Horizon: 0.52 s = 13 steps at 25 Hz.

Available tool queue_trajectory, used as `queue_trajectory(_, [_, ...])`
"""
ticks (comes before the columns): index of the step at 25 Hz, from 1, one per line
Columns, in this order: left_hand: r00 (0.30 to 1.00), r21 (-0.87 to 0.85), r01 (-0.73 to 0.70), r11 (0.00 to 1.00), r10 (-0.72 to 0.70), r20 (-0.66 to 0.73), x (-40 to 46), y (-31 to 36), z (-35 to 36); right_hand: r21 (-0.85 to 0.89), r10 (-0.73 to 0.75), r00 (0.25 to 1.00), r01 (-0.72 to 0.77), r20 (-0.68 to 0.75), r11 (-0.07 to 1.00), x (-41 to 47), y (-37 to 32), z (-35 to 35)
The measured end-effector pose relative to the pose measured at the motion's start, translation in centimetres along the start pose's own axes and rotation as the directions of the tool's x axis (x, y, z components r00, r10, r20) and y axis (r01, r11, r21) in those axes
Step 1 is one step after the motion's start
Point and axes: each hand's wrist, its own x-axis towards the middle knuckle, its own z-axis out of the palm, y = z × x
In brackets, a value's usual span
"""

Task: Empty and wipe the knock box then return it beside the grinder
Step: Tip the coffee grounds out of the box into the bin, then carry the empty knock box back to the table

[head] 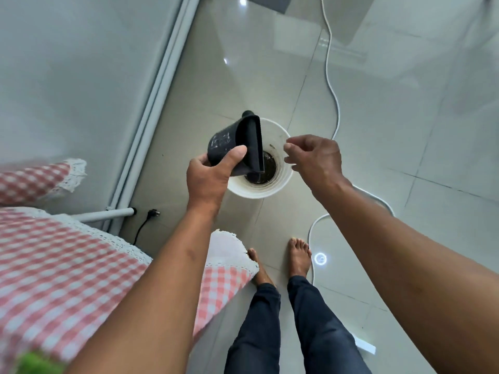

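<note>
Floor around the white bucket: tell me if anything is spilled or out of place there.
No spill shows on the floor tiles around the white bucket; the dark grounds sit inside it. The left hand tips the black knock box over it. A white cable snakes loose across the floor beside the bucket.

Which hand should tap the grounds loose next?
Probably right. The left hand already grips the tipped knock box over the white bucket; the right hand is empty beside it.
</note>
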Motion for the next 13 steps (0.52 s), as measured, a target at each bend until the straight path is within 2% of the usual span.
queue_trajectory(2, [0.996, -0.057, 0.043, 0.997, -0.039, 0.075, -1.9, 1.4, -0.7, -0.023, -0.028, 1.0, 0.028, 0.007, 0.999, -1.2, -1.7, -0.1])
queue_trajectory(7, [0.971, -0.162, 0.081, 0.983, -0.042, 0.234, -9.8, 8.2, -6.4, -0.083, -0.262, 0.957, 0.273, 0.121, 0.958, -9.2, -12.3, -2.3])
queue_trajectory(13, [0.928, -0.175, 0.03, 0.984, 0.037, 0.37, -18.2, 14.1, -16.5, -0.29, -0.428, 0.81, 0.555, 0.4, 0.779, -21.3, -23.5, -2.6])
